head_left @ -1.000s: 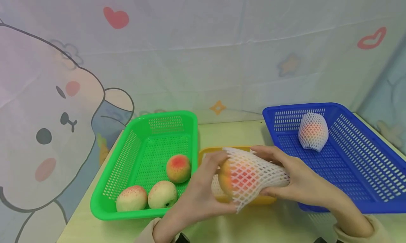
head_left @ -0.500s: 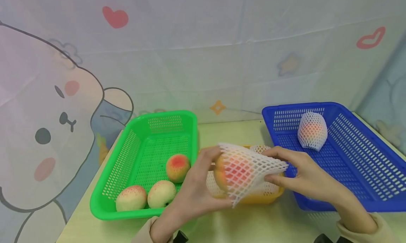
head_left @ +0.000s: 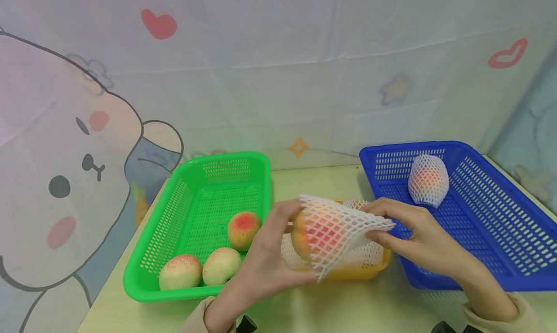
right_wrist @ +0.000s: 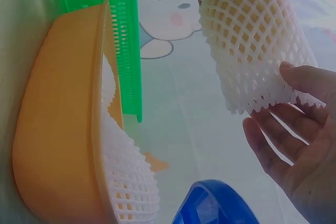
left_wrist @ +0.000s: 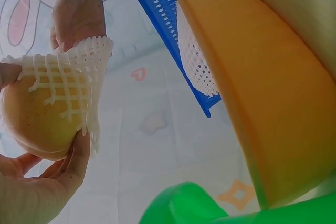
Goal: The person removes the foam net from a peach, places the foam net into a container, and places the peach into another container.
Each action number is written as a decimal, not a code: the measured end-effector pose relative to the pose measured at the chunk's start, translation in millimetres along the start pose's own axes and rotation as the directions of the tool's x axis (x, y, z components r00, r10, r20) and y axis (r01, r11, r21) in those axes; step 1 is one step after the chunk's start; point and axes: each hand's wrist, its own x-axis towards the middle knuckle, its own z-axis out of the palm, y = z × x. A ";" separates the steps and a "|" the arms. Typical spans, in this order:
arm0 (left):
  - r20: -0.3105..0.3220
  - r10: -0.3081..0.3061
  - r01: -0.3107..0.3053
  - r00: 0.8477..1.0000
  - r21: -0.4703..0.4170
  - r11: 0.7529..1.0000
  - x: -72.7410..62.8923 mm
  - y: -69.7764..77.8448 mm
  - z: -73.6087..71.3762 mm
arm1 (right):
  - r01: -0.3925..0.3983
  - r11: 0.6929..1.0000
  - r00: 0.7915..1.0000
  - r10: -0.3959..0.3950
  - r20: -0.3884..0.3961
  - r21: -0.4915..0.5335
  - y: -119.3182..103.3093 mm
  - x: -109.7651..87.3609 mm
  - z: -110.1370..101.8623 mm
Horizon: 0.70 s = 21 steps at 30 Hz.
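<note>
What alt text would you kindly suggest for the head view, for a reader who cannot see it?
A person's left hand holds a peach partly covered by a white net sleeve, whose free end the right hand pinches, near a yellow container. A green basket at left holds three bare peaches; a blue basket at right holds one netted peach.

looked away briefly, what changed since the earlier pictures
The held peach and its netting shifted slightly left and up in the head view, the left hand still gripping. The right hand drew thumb and fingers closer together at the netting's end. Green basket and blue basket stayed put.
</note>
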 end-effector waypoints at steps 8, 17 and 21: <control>-0.011 -0.001 0.001 1.000 0.002 1.000 0.7 -2.0 -1.7 | -0.012 1.000 1.000 0.012 -0.009 -0.003 2.0 -1.8 -1.5; -0.023 -0.080 0.079 0.997 -0.016 0.997 1.7 0.7 -8.9 | 0.017 1.000 1.000 -0.017 -0.018 -0.013 1.6 -1.0 -1.9; -0.022 -0.093 0.093 0.995 -0.018 0.996 2.0 1.0 -11.2 | -0.007 1.000 1.000 0.007 -0.010 0.012 0.7 -0.8 -1.7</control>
